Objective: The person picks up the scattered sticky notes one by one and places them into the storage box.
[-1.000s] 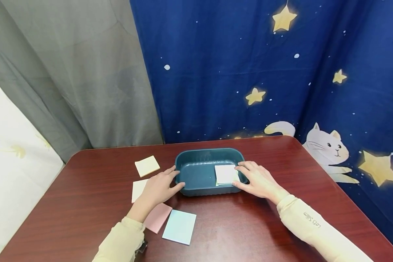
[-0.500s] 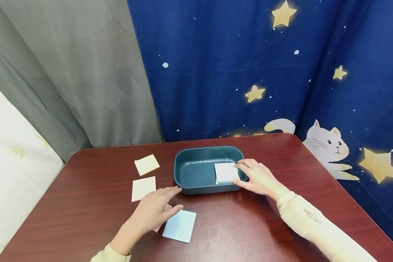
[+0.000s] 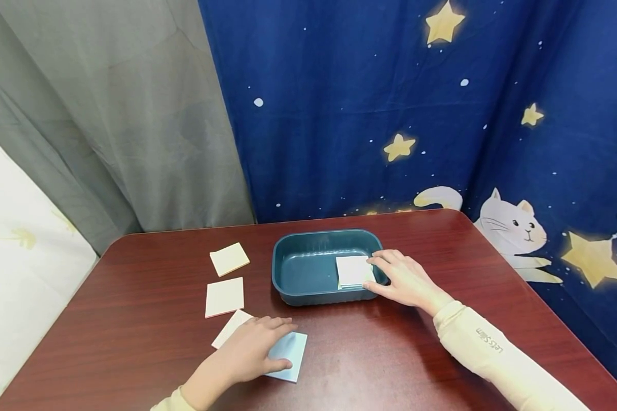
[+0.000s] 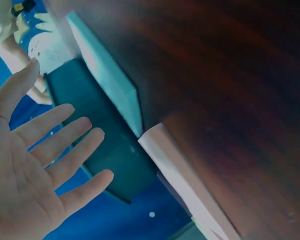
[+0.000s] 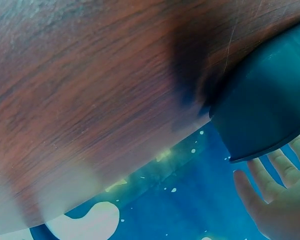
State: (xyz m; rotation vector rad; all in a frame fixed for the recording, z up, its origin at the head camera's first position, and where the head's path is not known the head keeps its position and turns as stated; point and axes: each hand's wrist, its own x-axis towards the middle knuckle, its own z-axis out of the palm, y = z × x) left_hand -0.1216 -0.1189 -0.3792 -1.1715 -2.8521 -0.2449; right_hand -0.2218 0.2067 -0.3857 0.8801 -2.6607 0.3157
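My left hand (image 3: 254, 349) hovers over a light blue sticky note pad (image 3: 292, 355), fingers stretched out and the palm bare in the left wrist view. That pad (image 4: 110, 75) lies apart from the fingers there. Partly under the hand is a pale pinkish pad (image 3: 230, 329). A dark teal tray (image 3: 308, 297) stands at the table's far middle. At its right end, my right hand (image 3: 405, 281) rests on the rim with extended fingers and the thumb near the front edge. Inside the tray's right side lies a small stack of sticky note pads (image 3: 353, 270), white on top.
Left of the tray lie a cream pad (image 3: 225, 296) and a pale yellow pad (image 3: 229, 259). The reddish-brown table (image 3: 133, 319) has rounded far corners. Behind it hang a grey curtain (image 3: 185, 125) and a blue curtain (image 3: 319, 114) with stars.
My left hand has left the tray's left end and come down toward the near side, over the light blue pad. The right hand stays at the tray's right end.
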